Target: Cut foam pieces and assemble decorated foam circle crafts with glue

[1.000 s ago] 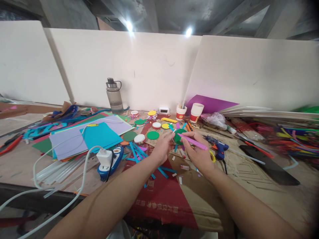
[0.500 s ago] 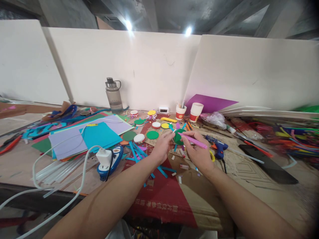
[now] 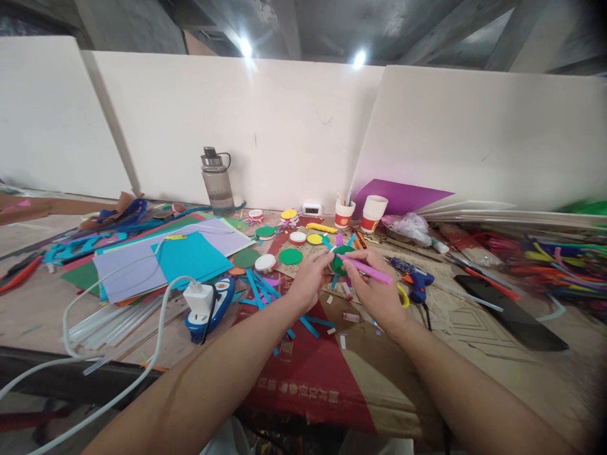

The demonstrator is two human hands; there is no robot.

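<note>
Two hands met just above the middle of the desk (image 3: 474, 354), both working on one green paper disc (image 3: 339, 260). The left hand (image 3: 309, 278) pinched the disc's rim at its nine o'clock side, thumb and fingers closed on the edge. The right hand (image 3: 377, 287) pinched a pink strip (image 3: 366, 270), which lay across the disc's face and ran out towards four o'clock. Loose blue strips (image 3: 265, 289) littered the desk at eight o'clock from the disc, and a plain green circle (image 3: 290, 256) lay near at nine o'clock. A blue glue gun (image 3: 417, 281) rested just beside the right hand at three o'clock. At eleven o'clock, well apart, a grey water bottle (image 3: 217, 182) stood upright against the white wall, with sheets of coloured paper (image 3: 190, 256) spread below it.
</note>
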